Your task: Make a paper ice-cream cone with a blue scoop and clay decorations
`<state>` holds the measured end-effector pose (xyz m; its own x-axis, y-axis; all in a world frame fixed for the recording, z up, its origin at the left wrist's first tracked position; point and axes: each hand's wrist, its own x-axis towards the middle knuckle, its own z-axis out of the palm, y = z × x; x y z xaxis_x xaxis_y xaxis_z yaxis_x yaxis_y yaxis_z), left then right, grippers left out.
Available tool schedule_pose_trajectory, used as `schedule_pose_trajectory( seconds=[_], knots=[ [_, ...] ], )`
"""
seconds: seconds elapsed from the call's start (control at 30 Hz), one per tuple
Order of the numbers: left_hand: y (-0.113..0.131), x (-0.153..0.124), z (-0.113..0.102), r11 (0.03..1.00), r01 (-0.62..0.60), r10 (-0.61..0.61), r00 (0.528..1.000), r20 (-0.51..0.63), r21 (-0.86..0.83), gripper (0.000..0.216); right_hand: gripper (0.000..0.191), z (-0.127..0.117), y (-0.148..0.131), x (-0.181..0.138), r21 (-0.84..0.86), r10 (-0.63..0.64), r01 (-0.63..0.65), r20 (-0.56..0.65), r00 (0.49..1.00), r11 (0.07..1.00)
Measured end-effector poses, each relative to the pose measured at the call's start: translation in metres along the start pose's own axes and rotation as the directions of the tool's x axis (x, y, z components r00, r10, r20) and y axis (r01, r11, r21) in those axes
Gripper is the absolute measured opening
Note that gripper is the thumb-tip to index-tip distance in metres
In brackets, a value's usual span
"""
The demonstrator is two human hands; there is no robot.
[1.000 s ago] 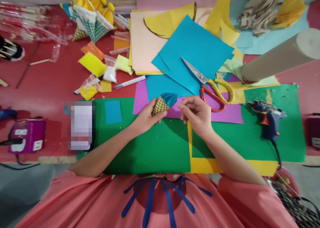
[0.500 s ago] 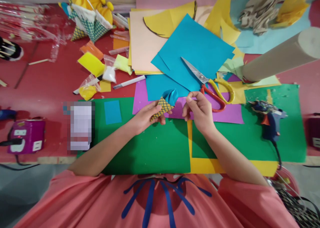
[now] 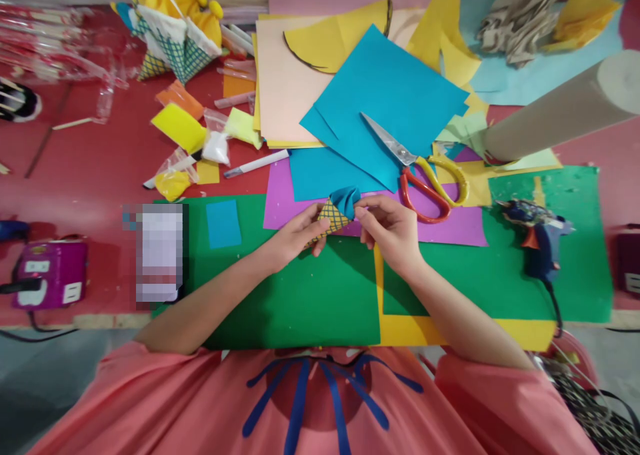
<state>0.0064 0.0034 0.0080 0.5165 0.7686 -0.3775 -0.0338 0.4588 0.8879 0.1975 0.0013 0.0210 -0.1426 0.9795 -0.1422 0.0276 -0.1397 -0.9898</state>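
My left hand (image 3: 300,235) is closed around a small ice-cream cone craft (image 3: 327,223), yellow with a dark crisscross pattern. Its tip slants down to the left. Out of its wide end rises a folded blue top (image 3: 346,200), apparently paper or thin foam. At the right edge of that top, the thumb and forefinger of my right hand (image 3: 393,232) pinch together, the other fingers curled beneath. Both hands are above a green sheet (image 3: 300,302) and a purple sheet (image 3: 445,232). Scissors (image 3: 403,155) with a red and a yellow handle lie open just beyond my right hand.
Blue sheets (image 3: 380,82) lie at the back. At right are a glue gun (image 3: 543,242) with a cord and a large grey roll (image 3: 560,108). On the left sit a pixelated phone-like object (image 3: 161,252), a purple power socket box (image 3: 50,272), clay packets (image 3: 180,127) and finished cones (image 3: 183,42).
My right hand has moved left and its fingertips now meet the blue top of the cone. The cone has shifted slightly down and right in my left hand.
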Motion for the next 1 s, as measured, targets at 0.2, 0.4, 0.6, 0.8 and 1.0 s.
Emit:
schedule_pose_trajectory(
  seconds=[0.2,0.4,0.6,0.8,1.0],
  knots=[
    [0.006,-0.001,0.002,0.999,0.007,-0.007,1.000,-0.009,0.040,0.058,0.023,-0.001,-0.001,0.000,0.032,0.016,-0.017,0.021,1.000,0.999],
    [0.001,-0.001,0.000,1.000,0.007,-0.007,1.000,0.001,0.008,0.053,0.022,0.000,0.001,0.001,0.036,0.035,-0.037,0.062,0.997,0.999],
    [-0.006,0.000,-0.001,0.998,0.016,-0.016,1.000,0.003,-0.068,0.043,0.028,-0.001,0.003,0.003,0.071,0.061,-0.073,0.159,0.985,0.995],
    [-0.007,0.000,-0.002,0.999,0.004,-0.005,1.000,-0.014,-0.052,0.044,0.035,0.001,0.003,0.002,0.095,0.080,-0.097,0.173,0.982,0.991],
    [-0.004,0.000,0.000,1.000,-0.007,0.007,1.000,-0.025,-0.009,0.049,0.032,0.008,0.004,-0.001,0.036,0.041,-0.045,0.093,0.995,0.998]
  ],
)
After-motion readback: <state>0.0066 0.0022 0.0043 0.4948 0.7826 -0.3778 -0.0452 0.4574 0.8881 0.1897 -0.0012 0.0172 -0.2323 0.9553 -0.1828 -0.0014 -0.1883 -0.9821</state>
